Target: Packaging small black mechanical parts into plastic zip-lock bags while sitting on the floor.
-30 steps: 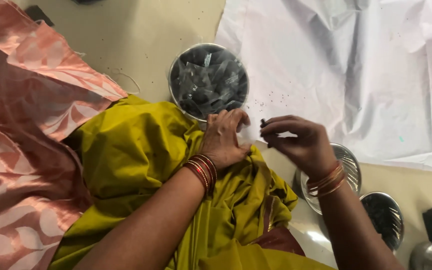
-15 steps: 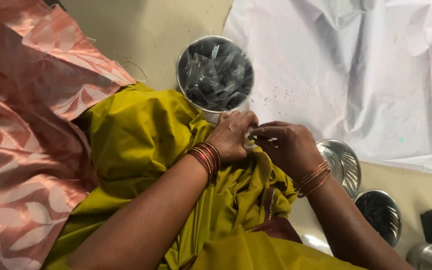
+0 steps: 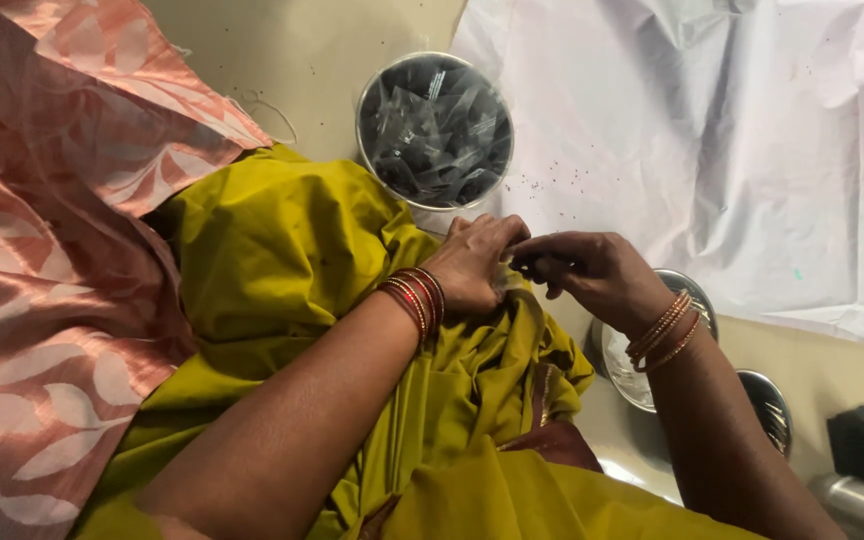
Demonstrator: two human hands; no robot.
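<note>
My left hand [image 3: 472, 265] presses the olive-green silky cloth [image 3: 282, 260] on the beige worktop [image 3: 302, 50], its fingers meeting my right hand's [image 3: 592, 272] pinched fingers, near a round steel bowl of dark packets [image 3: 435, 130] and crumpled white sheet [image 3: 692, 150].

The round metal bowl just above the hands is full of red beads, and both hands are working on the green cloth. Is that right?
Not quite. The head view shows the metal bowl holding small dark packets in clear wrap, not red beads. The rest holds: the left hand and right hand meet on the green cloth.
</note>
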